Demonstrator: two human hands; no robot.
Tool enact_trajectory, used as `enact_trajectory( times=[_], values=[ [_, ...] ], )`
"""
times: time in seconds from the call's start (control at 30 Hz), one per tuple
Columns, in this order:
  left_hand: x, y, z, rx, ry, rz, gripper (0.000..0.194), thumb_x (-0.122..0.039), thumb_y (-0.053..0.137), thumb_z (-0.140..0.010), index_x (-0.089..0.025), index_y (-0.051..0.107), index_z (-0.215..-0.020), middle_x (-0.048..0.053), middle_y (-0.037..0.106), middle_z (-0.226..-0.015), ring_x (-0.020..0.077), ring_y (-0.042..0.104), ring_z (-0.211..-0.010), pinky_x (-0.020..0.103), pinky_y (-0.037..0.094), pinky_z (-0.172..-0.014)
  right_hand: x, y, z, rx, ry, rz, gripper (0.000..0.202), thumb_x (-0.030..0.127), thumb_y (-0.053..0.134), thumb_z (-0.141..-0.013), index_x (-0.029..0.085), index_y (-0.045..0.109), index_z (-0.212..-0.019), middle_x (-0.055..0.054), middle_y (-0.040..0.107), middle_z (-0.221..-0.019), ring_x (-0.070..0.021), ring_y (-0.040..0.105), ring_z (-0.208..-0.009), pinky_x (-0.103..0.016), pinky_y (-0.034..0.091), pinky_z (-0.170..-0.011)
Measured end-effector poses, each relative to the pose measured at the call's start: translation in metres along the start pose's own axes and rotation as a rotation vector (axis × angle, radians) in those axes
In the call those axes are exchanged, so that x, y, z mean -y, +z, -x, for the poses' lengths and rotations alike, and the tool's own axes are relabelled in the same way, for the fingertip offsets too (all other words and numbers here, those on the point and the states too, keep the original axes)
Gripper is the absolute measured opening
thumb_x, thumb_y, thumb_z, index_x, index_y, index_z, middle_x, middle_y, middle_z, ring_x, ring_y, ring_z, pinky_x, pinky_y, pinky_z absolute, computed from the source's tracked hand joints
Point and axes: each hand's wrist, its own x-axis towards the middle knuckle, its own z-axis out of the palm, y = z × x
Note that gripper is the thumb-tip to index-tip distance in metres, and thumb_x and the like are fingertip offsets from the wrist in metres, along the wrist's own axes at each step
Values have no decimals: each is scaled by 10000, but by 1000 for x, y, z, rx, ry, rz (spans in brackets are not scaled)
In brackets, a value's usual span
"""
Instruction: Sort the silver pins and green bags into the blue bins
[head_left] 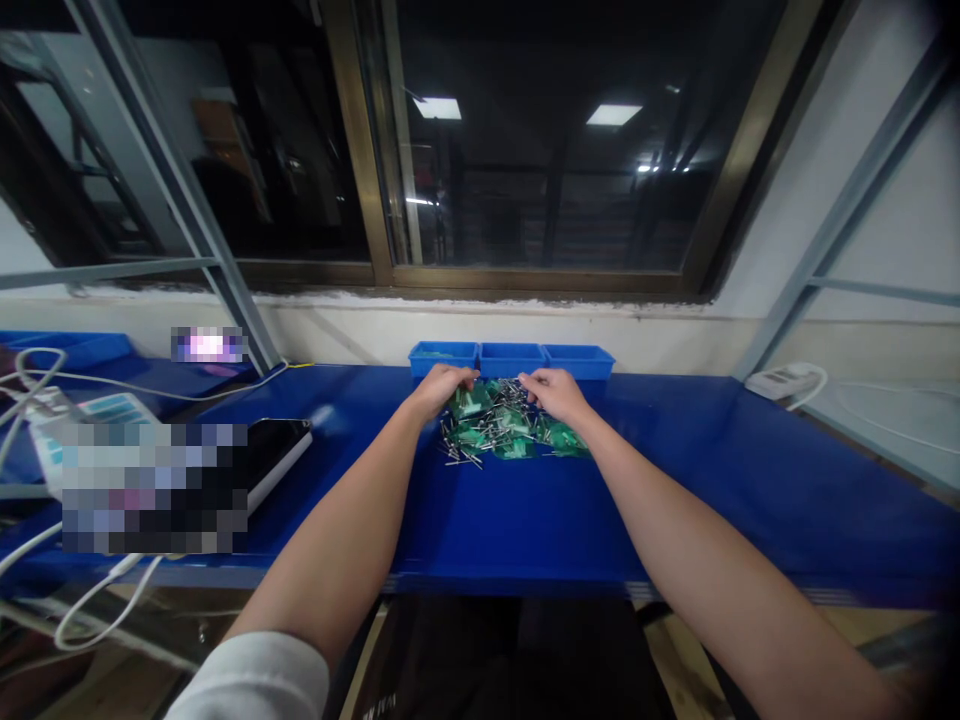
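Observation:
A loose pile of thin metal rods (501, 398) and small green plastic packets (516, 449) lies on the blue tabletop in front of me. At the pile's far left edge is my left hand (441, 390), its fingertips pinched together beside a green packet. My right hand (558, 394) is over the far right part of the pile, with thumb and forefinger closed among the rods. What either pinch holds is too small to make out. Some rods are partly covered by the packets.
Behind the pile, three blue bins (513, 358) stand in a row against the wall. A dark-screened device (281, 440) and white cables (112, 625) lie at the left. A white power strip (784, 381) sits at the far right, by a grey metal frame (847, 200).

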Motion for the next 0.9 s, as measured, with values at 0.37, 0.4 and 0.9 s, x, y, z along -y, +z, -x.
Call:
enact_trajectory(
  times=[0.37,0.4,0.9],
  values=[
    [8,-12,-7,-110,-50,534,656,-168,688,-639,-160,454,-1252,95,638,-944,184,645,-808,236,485,-607,6,-3,4,52,-29,81,374,489,485,-788,159,636,-698,-39,644,-594,-132,568,-546,-239,389,-548],
    [8,-12,-6,-110,-54,530,611,-166,686,-635,-152,489,-1213,94,639,-932,180,646,-797,235,486,-605,6,-3,4,48,-29,81,369,483,487,-790,157,638,-704,-43,646,-598,-133,569,-548,-240,390,-551],
    [-8,2,5,76,121,-502,247,-248,624,-633,-172,694,-858,32,691,-827,186,615,-819,252,452,-746,-2,-2,1,105,-36,314,188,334,571,-741,190,690,-770,-49,688,-762,-161,602,-708,-255,419,-656]
  ],
)
